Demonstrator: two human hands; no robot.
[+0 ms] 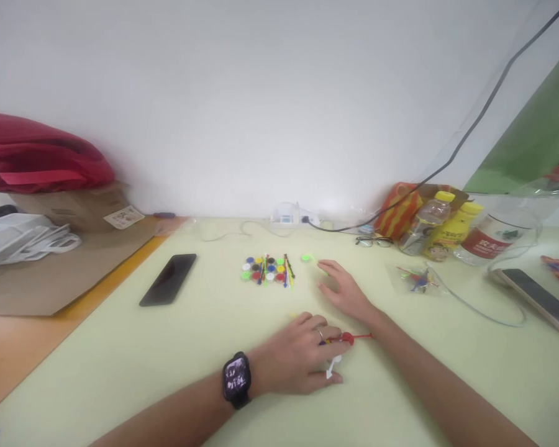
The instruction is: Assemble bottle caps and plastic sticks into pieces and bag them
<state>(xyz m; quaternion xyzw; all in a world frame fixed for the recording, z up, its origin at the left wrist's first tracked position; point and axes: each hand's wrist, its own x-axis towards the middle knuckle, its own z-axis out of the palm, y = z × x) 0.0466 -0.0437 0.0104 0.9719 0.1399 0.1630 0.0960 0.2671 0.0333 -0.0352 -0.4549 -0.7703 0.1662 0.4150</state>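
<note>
My left hand (302, 354), a black watch (236, 379) on its wrist, lies palm down over several small plastic pieces with its fingers spread. A red disc (348, 339) with a red stick shows at its fingertips, and a white arrow-ended piece (333, 366) shows between its fingers and thumb. Other pieces beneath are mostly hidden. Farther forward, my right hand (347, 292) has its thumb and fingers apart. Its fingertips are close to a green disc (306, 257) and a bit of green; contact is unclear. Left of it, coloured discs (271, 269) and sticks (286, 270) are grouped.
A black phone (168, 280) lies at left, near cardboard (69, 267) and a red bag (41, 155). Bottles (451, 233), glasses (372, 241), a bag of small pieces (417, 279) and another phone (540, 298) are at right. A dark cable (470, 133) crosses the wall.
</note>
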